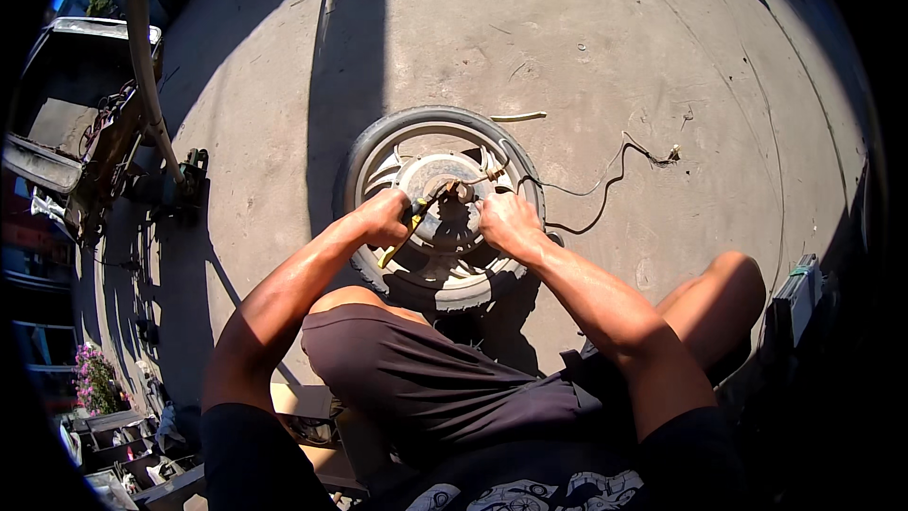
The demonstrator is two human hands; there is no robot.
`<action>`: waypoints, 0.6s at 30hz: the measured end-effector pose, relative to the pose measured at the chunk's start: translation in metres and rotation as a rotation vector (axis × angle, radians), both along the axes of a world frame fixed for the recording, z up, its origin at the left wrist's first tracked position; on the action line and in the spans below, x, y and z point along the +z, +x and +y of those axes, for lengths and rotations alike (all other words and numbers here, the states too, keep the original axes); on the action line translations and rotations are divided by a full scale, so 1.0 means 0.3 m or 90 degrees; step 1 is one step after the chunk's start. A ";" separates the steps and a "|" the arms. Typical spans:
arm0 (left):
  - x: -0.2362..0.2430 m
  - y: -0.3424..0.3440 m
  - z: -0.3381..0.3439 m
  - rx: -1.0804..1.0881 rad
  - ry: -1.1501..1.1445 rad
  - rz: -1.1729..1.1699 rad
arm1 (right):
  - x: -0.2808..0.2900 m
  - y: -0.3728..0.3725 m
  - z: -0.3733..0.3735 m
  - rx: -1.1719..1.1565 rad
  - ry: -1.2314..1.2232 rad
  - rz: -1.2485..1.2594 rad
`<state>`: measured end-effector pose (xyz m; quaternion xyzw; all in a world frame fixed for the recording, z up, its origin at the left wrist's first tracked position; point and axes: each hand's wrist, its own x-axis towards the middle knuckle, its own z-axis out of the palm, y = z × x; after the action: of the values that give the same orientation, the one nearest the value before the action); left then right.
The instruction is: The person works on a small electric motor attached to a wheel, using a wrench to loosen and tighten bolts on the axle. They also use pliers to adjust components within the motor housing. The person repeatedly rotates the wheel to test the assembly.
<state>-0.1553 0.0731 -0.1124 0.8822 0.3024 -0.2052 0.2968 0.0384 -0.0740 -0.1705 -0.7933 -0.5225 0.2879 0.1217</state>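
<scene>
A wheel (454, 295) with a black tyre, pale rim and round hub (440, 170) lies flat on the ground before my knees. My left hand (382, 216) is closed around pliers (389, 255) with yellow and black handles, at the left side of the hub. The dark end of the pliers points to the hub's centre, where a short wire bundle (490, 173) stands out. My right hand (511, 224) is closed at the hub's right side; what its fingers hold is hidden. A thin cable (582, 193) runs from the wheel to the right.
The cable ends in a small connector (673, 153) on the concrete ground. A pale strip (518, 116) lies just beyond the tyre. A worn vehicle body (71, 123) and a pole (149, 85) stand left. Compartment trays (132, 449) sit at lower left, near pink flowers (95, 380).
</scene>
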 end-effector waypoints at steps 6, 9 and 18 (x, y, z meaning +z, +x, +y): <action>-0.013 -0.007 0.009 0.033 -0.005 -0.009 | 0.046 0.018 0.068 0.097 0.004 -0.068; -0.015 -0.013 -0.001 0.013 0.006 -0.019 | 0.107 0.034 0.121 0.148 -0.044 -0.104; -0.023 -0.016 -0.020 -0.005 0.000 -0.001 | 0.014 0.011 0.012 0.077 0.030 -0.070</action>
<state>-0.1601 0.0671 -0.1191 0.8836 0.2987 -0.2056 0.2961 0.0418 -0.0704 -0.1664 -0.7715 -0.5822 0.2387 0.0940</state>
